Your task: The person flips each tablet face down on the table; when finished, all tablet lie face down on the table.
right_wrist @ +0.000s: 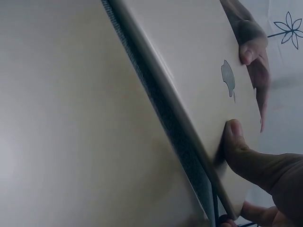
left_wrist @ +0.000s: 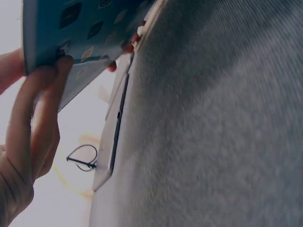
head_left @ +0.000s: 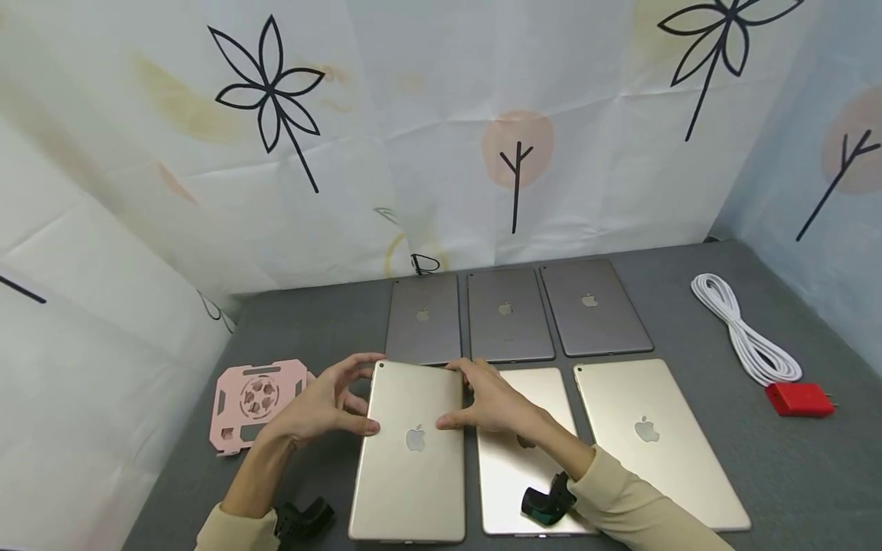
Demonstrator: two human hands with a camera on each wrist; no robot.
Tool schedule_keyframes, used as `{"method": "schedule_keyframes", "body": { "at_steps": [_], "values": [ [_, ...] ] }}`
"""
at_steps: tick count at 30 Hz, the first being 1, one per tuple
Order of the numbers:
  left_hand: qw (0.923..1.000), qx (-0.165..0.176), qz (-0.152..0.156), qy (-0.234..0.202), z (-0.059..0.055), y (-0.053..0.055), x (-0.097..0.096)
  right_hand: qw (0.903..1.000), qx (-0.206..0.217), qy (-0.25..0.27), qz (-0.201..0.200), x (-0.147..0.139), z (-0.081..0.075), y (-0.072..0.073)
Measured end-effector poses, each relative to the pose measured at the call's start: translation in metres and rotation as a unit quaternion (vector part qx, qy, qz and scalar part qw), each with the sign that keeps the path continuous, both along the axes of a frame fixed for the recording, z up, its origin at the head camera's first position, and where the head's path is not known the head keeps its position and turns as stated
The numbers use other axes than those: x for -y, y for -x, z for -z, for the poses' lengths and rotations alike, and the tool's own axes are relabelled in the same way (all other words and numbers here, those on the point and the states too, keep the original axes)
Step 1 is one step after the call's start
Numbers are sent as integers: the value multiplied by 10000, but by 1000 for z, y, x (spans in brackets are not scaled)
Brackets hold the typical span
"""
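A gold tablet (head_left: 413, 482) with a logo on its back is held between both hands, its far end lifted and its near end low at the table. My left hand (head_left: 324, 405) grips its left edge, thumb on the back and fingers curled underneath. My right hand (head_left: 489, 398) grips the right edge near the far corner, thumb also on the back. In the left wrist view the tablet's underside (left_wrist: 85, 28) is a screen showing app icons. The right wrist view shows the right thumb (right_wrist: 236, 142) pressing beside the logo.
Two more gold tablets, a middle one (head_left: 506, 398) and a right one (head_left: 661, 451), lie face down. Behind them is a row of three grey tablets (head_left: 510, 329). A pink openwork plate (head_left: 234, 398) lies at left; a coiled white cable (head_left: 744, 337) and red plug adapter (head_left: 799, 400) at right.
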State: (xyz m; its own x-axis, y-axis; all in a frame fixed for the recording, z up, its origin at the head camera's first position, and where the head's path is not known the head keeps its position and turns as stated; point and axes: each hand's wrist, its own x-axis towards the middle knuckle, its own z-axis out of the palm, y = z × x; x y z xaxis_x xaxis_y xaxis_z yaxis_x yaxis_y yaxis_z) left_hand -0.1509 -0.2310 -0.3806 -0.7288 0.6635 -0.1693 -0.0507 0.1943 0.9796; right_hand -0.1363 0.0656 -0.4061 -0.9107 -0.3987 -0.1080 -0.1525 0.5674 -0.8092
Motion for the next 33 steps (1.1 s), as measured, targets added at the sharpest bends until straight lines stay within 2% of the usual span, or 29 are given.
{"method": "schedule_keyframes", "body": {
  "at_steps": [4,6,12,16,19,21,29,33],
  "values": [
    [9966,-506,-12,657,8,4,0,9999,-72,-85,123,1,1,1],
    [9916,-843,-52,979,12,6,0,9997,-140,-120,147,2,1,1],
    [9775,-1344,-369,1584,24,11,-5,9987,-339,-339,185,5,1,3],
    [9628,-1728,-429,2032,28,14,-8,9979,-439,-454,128,5,2,6],
    [9560,-1822,-426,2261,30,15,-10,9973,-501,-531,86,5,4,7],
    [9541,-1814,-442,2340,30,16,-11,9970,-518,-571,69,5,5,9],
    [9393,-1924,-532,2791,26,16,-19,9965,-545,-630,62,5,6,10],
    [9354,-1912,-637,2905,25,13,-20,9962,-555,-665,91,5,7,10]
  ]
}}
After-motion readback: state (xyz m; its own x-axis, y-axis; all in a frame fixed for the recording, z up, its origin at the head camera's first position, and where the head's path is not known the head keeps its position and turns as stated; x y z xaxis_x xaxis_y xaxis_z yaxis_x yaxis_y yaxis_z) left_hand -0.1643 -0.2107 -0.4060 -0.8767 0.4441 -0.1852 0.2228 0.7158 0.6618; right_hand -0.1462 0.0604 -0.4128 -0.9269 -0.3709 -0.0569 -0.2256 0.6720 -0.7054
